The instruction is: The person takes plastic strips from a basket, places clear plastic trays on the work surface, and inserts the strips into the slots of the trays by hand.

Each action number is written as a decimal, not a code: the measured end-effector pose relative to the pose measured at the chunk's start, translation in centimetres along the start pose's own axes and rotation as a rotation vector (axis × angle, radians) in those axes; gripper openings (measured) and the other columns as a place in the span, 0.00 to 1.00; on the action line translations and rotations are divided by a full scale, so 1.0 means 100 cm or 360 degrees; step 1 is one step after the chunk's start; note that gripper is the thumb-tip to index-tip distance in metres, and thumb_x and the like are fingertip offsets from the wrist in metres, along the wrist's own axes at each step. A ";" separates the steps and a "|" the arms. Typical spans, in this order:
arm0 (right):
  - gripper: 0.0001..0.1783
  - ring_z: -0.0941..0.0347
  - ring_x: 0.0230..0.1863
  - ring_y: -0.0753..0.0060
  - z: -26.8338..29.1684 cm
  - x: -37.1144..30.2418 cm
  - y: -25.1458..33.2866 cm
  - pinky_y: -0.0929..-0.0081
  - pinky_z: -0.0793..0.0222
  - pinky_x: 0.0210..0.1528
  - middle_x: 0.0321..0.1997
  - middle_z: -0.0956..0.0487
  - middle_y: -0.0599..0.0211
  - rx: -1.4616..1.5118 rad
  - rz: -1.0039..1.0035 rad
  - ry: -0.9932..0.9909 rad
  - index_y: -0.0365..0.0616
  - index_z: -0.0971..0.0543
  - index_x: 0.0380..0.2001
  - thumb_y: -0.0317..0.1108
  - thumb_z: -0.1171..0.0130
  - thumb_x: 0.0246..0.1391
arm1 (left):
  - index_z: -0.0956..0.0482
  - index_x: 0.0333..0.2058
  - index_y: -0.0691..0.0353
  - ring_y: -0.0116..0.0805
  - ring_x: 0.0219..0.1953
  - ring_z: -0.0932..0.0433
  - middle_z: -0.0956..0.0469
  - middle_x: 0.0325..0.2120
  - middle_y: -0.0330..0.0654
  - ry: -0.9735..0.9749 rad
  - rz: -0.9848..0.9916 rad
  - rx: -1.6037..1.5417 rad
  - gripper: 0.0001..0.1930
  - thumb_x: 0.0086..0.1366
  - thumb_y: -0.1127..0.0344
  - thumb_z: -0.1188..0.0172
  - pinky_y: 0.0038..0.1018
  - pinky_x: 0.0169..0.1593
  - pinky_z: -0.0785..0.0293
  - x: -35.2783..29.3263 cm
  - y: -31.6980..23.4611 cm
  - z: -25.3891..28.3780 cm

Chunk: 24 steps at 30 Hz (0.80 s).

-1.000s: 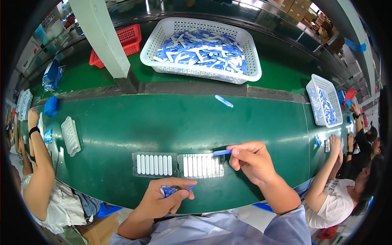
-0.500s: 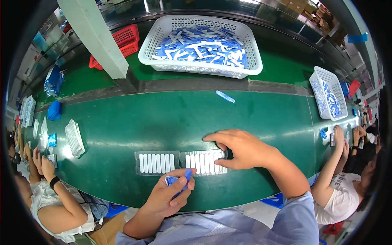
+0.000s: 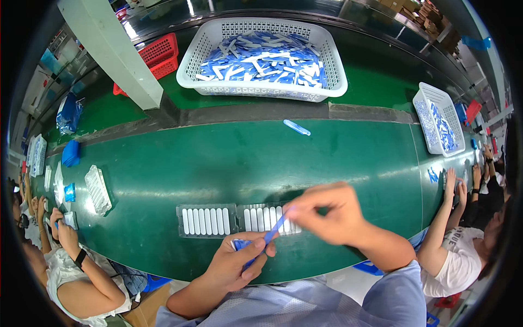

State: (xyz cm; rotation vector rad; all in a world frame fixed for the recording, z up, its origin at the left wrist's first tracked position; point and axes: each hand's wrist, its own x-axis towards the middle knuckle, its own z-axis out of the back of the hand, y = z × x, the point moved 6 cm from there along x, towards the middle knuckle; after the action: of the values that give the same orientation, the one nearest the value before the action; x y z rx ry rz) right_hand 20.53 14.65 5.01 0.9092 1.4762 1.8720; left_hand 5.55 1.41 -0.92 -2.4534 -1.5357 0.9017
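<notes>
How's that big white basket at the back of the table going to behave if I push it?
The basket is probably fairly heavy, being heaped with pieces. It looks more likely to slide than tip, since it is broad and low. The pieces may shift, as they lie loose and jumbled.

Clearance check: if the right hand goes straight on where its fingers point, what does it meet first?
Probably the clear plastic tray with its white strips; the right hand already overlaps it in view. Height is unclear: passing above, it would likely meet the left hand.
</notes>
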 end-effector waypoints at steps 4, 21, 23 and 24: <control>0.01 0.27 0.26 0.89 0.033 0.007 -0.018 0.85 0.35 0.27 0.27 0.16 0.72 0.0504 -0.0598 0.0012 0.38 0.14 0.32 0.23 0.32 0.55 | 0.19 0.52 0.69 0.21 0.13 0.35 0.19 0.34 0.47 -0.0091 -0.0093 0.0206 0.13 0.74 0.70 0.45 0.18 0.17 0.41 -0.006 -0.014 0.007; 0.33 0.22 0.43 0.54 0.004 0.019 -0.021 0.59 0.26 0.43 0.41 0.21 0.60 -0.0919 -0.0358 0.0900 0.45 0.25 0.56 0.36 0.29 0.44 | 0.16 0.47 0.71 0.20 0.13 0.32 0.19 0.30 0.47 -0.0152 -0.0375 0.0966 0.11 0.72 0.76 0.46 0.18 0.17 0.40 -0.020 -0.041 0.005; 0.36 0.23 0.46 0.54 0.008 0.012 -0.023 0.60 0.27 0.46 0.43 0.22 0.61 -0.0844 -0.0428 0.0864 0.44 0.25 0.57 0.39 0.26 0.43 | 0.16 0.47 0.71 0.20 0.13 0.32 0.19 0.30 0.46 -0.0174 -0.0360 0.0953 0.11 0.72 0.76 0.45 0.18 0.17 0.41 -0.022 -0.043 0.005; 0.38 0.24 0.48 0.53 0.009 0.008 -0.016 0.60 0.29 0.49 0.45 0.23 0.61 -0.0909 -0.0115 0.0793 0.45 0.26 0.58 0.41 0.24 0.41 | 0.16 0.47 0.69 0.20 0.13 0.32 0.19 0.31 0.46 -0.0144 -0.0316 0.0959 0.11 0.72 0.76 0.45 0.18 0.17 0.40 -0.022 -0.043 0.004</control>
State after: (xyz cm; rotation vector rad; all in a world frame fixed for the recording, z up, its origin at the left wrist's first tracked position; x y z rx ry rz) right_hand 20.78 16.16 3.72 0.1232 1.0886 2.3860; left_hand 1.26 1.50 1.34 -1.8281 -1.2578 1.2283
